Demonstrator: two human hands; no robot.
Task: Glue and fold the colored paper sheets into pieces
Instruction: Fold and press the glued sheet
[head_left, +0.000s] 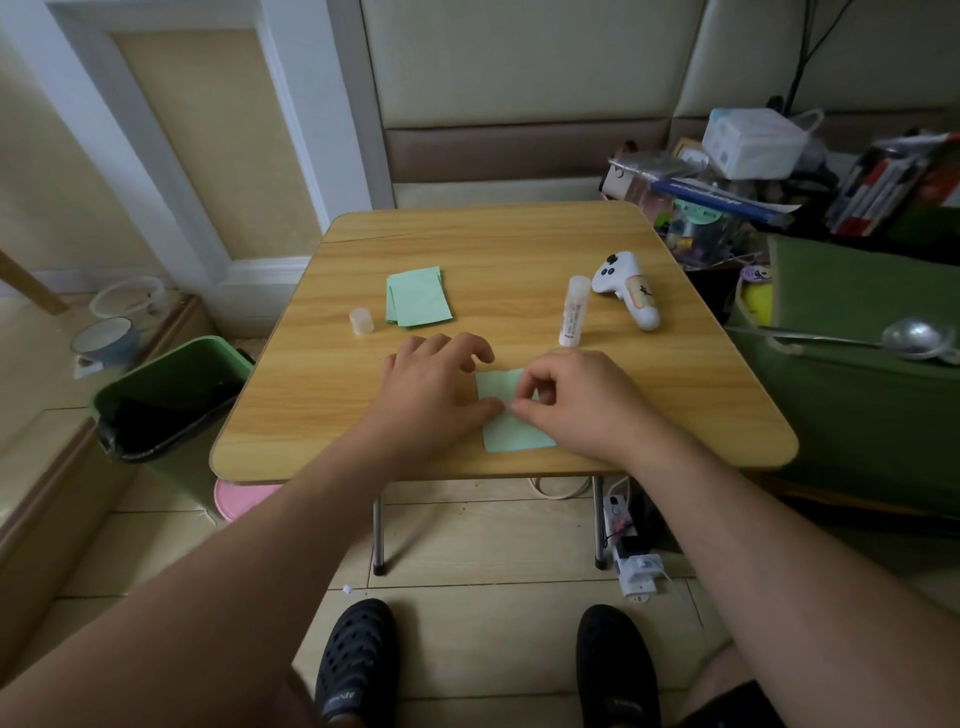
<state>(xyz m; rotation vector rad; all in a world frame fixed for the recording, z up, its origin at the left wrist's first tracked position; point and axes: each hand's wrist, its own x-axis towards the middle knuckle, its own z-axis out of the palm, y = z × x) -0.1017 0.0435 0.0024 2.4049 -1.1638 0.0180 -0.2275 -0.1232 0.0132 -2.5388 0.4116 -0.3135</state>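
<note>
Right hand (566, 400) pinching green paper (511, 434)

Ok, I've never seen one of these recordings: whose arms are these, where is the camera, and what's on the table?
No machine here: a person wears a camera on the head, looking down at their own two hands. The left hand rests on the wooden table at the edge of a light green paper sheet; the right hand pinches that sheet. Farther back lie a stack of green sheets, a small clear cap, an uncapped glue stick and a white controller.
</note>
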